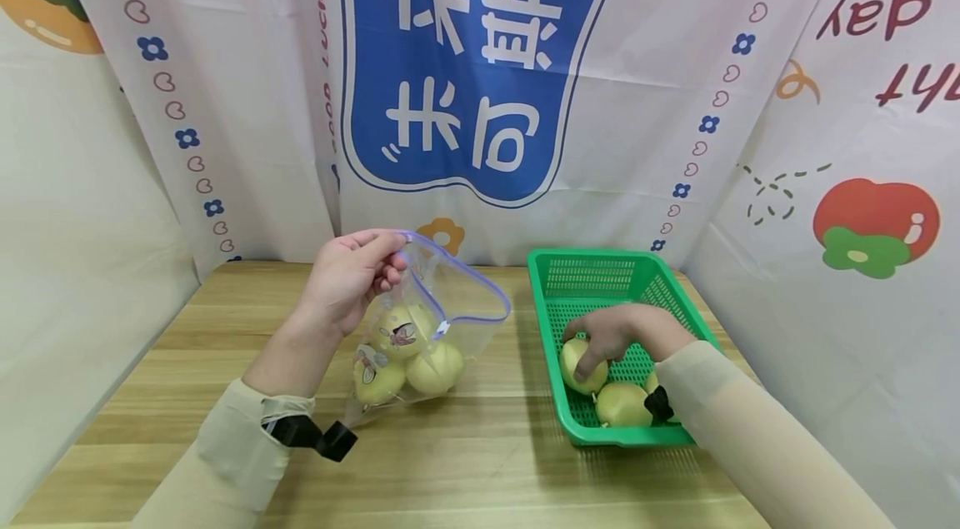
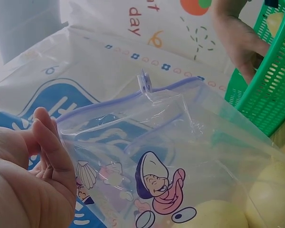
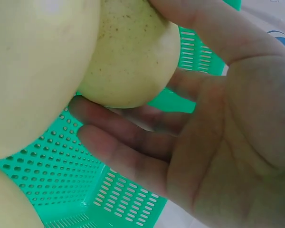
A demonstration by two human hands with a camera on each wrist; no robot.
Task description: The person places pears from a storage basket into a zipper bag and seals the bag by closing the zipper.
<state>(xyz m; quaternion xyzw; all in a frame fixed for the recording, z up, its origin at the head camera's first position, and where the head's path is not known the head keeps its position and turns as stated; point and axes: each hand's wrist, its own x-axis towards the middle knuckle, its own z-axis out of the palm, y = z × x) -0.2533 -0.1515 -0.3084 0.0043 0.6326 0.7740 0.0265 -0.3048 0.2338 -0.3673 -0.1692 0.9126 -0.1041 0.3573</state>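
Note:
My left hand [image 1: 352, 275] pinches the purple-edged rim of a clear zip bag [image 2: 147, 128] and holds it up, its mouth spread wide. A white slider [image 1: 442, 329] sits on the zip, and cartoon prints show on the film. Several pale yellow pears [image 1: 435, 368] lie low in the bag. On the right, my right hand [image 1: 611, 333] reaches into a green basket and grips a pear [image 1: 583, 364], thumb on one side and fingers on the other. In the right wrist view that speckled pear [image 3: 133, 57] lies against the thumb and fingers, beside a bigger-looking pear [image 3: 33, 71].
The green basket [image 1: 558, 400] stands at the right of the wooden table [image 1: 480, 462]. More pears [image 1: 624, 406] lie in its near end, partly behind the right wrist. Printed cloth [image 1: 637, 96] hangs behind the table and along both sides.

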